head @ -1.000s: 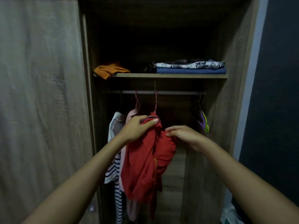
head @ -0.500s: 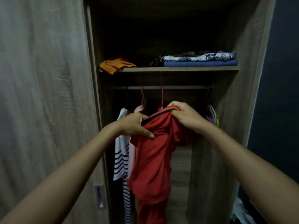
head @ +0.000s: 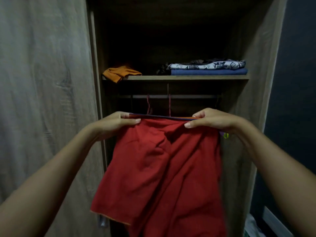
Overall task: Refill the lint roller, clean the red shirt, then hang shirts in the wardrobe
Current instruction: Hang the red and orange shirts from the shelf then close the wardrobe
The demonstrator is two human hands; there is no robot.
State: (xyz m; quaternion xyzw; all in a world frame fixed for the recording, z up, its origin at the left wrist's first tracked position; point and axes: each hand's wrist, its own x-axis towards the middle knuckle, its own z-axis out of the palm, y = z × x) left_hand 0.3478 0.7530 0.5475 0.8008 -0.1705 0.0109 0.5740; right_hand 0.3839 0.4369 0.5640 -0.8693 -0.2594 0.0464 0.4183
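The red shirt (head: 159, 170) hangs spread out in front of the open wardrobe, its striped top edge stretched flat between my hands. My left hand (head: 118, 122) pinches that edge at the left end and my right hand (head: 208, 120) pinches it at the right end. Behind the shirt runs the hanging rail (head: 188, 96), with two thin pink hanger hooks (head: 169, 106) on it. The shirt hides the other hanging clothes.
A wooden shelf (head: 188, 77) above the rail carries an orange cloth (head: 121, 73) on the left and folded patterned and blue clothes (head: 208, 69) on the right. The wardrobe door (head: 44, 100) stands at my left, a dark wall (head: 294, 82) at my right.
The bunched red shirt has been pulled open. My hands moved apart along its top edge and lifted it, so it now covers the striped and pink garments.
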